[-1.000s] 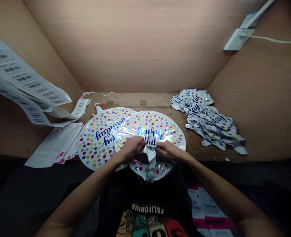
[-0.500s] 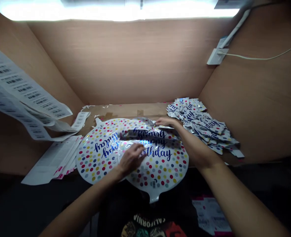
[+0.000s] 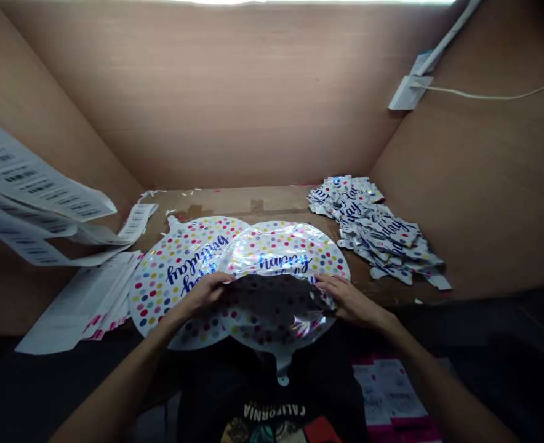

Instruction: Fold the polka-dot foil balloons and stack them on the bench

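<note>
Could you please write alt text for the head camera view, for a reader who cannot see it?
Two hands, left and right, rest on a polka-dot "happy birthday" foil balloon overlapping a second balloon on a wooden bench. A pile of small foil balloons lies right; barcode label sheets hang left.

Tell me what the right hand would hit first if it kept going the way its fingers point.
Most likely the folded-over flap of the foil balloon, which lies right at the fingertips of the right hand. Farther along that line is the left hand, though depth is hard to judge.
</note>
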`<state>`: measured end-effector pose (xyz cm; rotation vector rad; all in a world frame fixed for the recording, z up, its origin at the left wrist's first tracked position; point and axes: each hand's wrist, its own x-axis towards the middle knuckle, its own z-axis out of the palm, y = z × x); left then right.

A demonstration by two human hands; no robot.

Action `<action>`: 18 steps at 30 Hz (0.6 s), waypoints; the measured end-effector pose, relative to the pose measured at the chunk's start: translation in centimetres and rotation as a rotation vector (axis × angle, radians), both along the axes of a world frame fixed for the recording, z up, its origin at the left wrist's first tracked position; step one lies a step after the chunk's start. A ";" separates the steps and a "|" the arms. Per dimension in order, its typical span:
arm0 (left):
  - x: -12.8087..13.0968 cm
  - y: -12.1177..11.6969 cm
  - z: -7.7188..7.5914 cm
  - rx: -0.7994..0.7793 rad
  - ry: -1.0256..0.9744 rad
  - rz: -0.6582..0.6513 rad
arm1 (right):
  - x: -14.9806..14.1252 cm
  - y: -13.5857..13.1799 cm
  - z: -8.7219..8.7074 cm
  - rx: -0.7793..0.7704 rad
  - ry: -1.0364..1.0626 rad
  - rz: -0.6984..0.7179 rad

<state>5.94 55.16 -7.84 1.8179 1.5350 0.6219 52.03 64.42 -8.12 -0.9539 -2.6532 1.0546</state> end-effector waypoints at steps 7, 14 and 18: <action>1.1 6.3 0.2 -0.027 0.455 0.416 | -0.7 8.8 -1.0 -0.017 0.127 -0.533; 7.4 7.7 -0.3 0.279 0.622 0.365 | -5.6 11.0 -2.6 0.225 -0.057 -0.861; 9.2 7.6 -2.2 0.206 0.627 0.231 | -4.8 8.9 -2.0 0.313 -0.302 -0.829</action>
